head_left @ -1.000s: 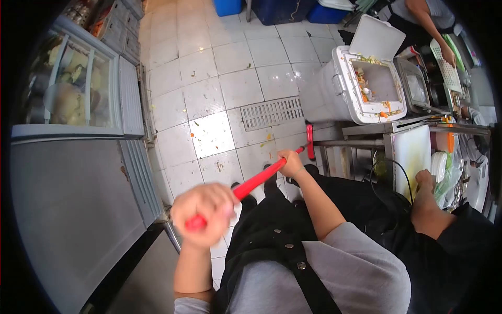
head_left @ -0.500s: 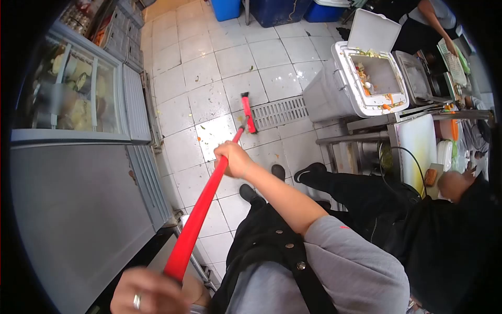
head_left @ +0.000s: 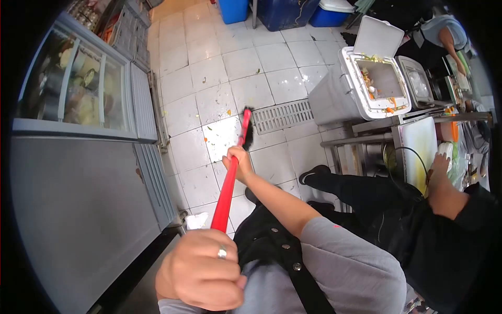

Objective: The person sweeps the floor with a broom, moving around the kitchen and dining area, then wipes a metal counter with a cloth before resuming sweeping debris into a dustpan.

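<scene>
A broom with a red handle (head_left: 225, 201) and black bristles (head_left: 249, 135) runs from the bottom of the view out to the tiled floor. My left hand (head_left: 201, 269), with a ring on one finger, is closed around the top end of the handle, close to the camera. Farther down the shaft, my right hand (head_left: 239, 163) grips it a short way above the red broom head (head_left: 246, 121). The head stands beside the left end of a slotted floor drain (head_left: 282, 116). Small food scraps (head_left: 205, 139) lie on the white tiles to its left.
A glass-fronted fridge (head_left: 78, 89) lines the left side. To the right stands a white bin (head_left: 340, 97), lid up, with food waste inside. A person in black (head_left: 376, 209) works close at my right. Blue bins (head_left: 232, 10) are at the back.
My left hand has moved right and up, so the handle stands steeper. The broom head has turned, now showing its black bristles on the right. The neighbouring person's hand has reached forward.
</scene>
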A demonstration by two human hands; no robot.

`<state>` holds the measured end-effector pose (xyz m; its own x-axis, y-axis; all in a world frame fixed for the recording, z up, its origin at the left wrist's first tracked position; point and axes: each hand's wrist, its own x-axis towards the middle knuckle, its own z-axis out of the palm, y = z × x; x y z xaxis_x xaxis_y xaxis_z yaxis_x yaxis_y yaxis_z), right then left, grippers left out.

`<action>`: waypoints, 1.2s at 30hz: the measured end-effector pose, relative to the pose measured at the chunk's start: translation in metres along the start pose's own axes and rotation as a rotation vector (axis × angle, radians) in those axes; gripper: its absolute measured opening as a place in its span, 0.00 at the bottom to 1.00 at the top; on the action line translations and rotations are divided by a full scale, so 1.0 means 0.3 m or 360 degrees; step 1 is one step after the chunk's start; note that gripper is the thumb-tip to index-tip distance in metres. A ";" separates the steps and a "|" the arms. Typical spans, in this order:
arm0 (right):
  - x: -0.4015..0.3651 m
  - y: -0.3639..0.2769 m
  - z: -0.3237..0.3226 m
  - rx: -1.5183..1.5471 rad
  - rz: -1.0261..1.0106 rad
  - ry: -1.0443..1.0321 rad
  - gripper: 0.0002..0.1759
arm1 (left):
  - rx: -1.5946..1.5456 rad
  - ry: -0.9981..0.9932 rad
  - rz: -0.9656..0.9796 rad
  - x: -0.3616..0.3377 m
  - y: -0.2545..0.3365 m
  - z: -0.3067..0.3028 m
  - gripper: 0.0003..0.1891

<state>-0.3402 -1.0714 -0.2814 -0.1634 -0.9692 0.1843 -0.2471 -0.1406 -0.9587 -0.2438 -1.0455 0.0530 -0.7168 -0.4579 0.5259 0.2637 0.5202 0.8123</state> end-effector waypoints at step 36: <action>0.527 0.186 -0.301 -0.0164 0.0013 -0.0288 0.13 | -0.0178 0.0815 -0.0318 0.453 -0.426 -0.190 0.18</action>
<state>-0.4662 -1.2143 -0.2864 0.0058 -0.9921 0.1257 -0.3446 -0.1199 -0.9310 -0.3382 -1.2153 0.0350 -0.3619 -0.8459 0.3918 0.2420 0.3206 0.9158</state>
